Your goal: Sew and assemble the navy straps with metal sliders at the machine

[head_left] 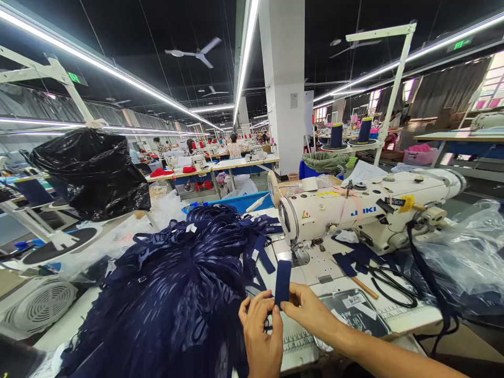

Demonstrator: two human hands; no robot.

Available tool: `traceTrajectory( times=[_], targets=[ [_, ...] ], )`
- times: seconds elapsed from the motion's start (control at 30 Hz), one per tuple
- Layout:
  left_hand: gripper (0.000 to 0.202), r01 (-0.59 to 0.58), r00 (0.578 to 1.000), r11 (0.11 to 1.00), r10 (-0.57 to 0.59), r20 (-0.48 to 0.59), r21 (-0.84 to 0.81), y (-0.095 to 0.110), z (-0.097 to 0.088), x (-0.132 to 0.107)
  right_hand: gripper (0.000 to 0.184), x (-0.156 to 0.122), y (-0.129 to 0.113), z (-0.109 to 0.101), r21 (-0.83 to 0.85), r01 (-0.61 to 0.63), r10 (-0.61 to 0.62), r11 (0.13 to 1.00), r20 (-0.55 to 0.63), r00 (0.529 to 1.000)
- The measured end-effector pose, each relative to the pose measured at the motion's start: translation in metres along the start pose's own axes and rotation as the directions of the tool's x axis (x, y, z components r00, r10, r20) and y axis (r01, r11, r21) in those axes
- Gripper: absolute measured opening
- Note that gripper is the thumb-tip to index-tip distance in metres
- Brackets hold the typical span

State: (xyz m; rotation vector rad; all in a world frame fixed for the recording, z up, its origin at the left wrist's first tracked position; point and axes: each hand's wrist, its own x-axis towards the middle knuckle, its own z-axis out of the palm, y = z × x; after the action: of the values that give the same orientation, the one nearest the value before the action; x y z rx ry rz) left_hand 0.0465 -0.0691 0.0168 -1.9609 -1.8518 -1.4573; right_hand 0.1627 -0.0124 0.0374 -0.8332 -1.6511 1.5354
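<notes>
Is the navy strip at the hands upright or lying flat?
Upright: the navy strip points up the picture, its top free and its lower end held between the left hand and right hand.

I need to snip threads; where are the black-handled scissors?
In the head view, the scissors lie on the right, on the white worktable, just right of the slim orange-brown stick.

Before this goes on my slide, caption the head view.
Left hand and right hand hold a navy fabric strip before a JUKI sewing machine, beside heaped navy straps.
</notes>
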Motion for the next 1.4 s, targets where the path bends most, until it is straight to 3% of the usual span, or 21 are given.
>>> traceTrajectory(
  times=[0.1,0.23,0.43,0.6,0.7,0.8,0.93,1.07,1.13,1.17,1.27,1.33,1.4],
  targets=[
    [0.011,-0.116,0.993,0.99,0.118,-0.021,0.082,0.001,0.002,0.003,0.014,0.001,-0.001,-0.001,0.046,0.017,-0.019,0.999,0.049,0.999],
    [0.012,-0.111,0.994,0.989,0.111,0.003,0.096,0.002,0.002,0.007,0.023,-0.002,-0.012,-0.005,0.109,-0.012,0.002,0.994,0.085,0.996],
    [0.011,-0.218,0.973,0.968,0.225,-0.046,0.123,0.003,0.003,0.011,0.016,0.001,-0.008,-0.008,0.052,-0.017,0.015,0.999,0.034,0.999],
    [0.014,-0.117,0.992,0.992,0.119,-0.034,0.047,0.0,0.004,0.015,0.019,0.004,0.005,-0.013,0.019,-0.033,0.032,0.999,0.061,0.998],
    [0.018,-0.044,0.998,0.999,0.044,-0.034,0.015,-0.001,0.004,0.017,0.011,0.004,0.004,-0.014,-0.062,-0.023,0.025,0.998,0.022,0.999],
    [0.016,-0.04,0.999,0.999,0.04,-0.034,0.009,-0.001,0.006,0.016,0.007,0.005,-0.003,-0.012,-0.117,0.025,-0.026,0.993,-0.007,1.0],
    [0.014,-0.054,0.998,0.999,0.054,-0.029,0.003,-0.001,0.01,0.013,0.012,0.009,-0.006,-0.013,-0.166,0.038,-0.035,0.985,0.022,0.999],
    [0.018,0.043,0.999,0.997,-0.044,-0.007,-0.067,-0.002,0.01,0.013,0.019,0.003,-0.003,-0.019,-0.256,0.068,-0.071,0.964,-0.002,0.997],
    [0.019,0.107,0.994,0.989,-0.108,-0.002,-0.105,-0.002,0.009,0.014,0.018,-0.004,-0.002,-0.021,-0.45,0.187,-0.241,0.873,-0.064,0.968],
    [0.019,0.13,0.991,0.984,-0.131,-0.001,-0.119,-0.002,0.009,0.015,0.018,-0.007,-0.002,-0.021,-0.554,0.273,-0.37,0.787,-0.068,0.927],
    [0.018,0.138,0.99,0.98,-0.141,-0.011,-0.144,-0.001,0.01,0.016,0.019,-0.012,-0.002,-0.02,-0.739,0.477,-0.666,0.476,0.051,0.744],
    [0.017,0.102,0.994,0.985,-0.108,-0.035,-0.138,0.0,0.012,0.016,0.021,-0.012,-0.003,-0.019,-0.784,0.508,-0.723,0.358,0.111,0.682],
    [0.016,0.057,0.996,0.991,-0.064,-0.056,-0.12,0.001,0.013,0.015,0.024,-0.01,-0.004,-0.018,-0.816,0.497,-0.74,0.296,0.133,0.659]
  ],
)
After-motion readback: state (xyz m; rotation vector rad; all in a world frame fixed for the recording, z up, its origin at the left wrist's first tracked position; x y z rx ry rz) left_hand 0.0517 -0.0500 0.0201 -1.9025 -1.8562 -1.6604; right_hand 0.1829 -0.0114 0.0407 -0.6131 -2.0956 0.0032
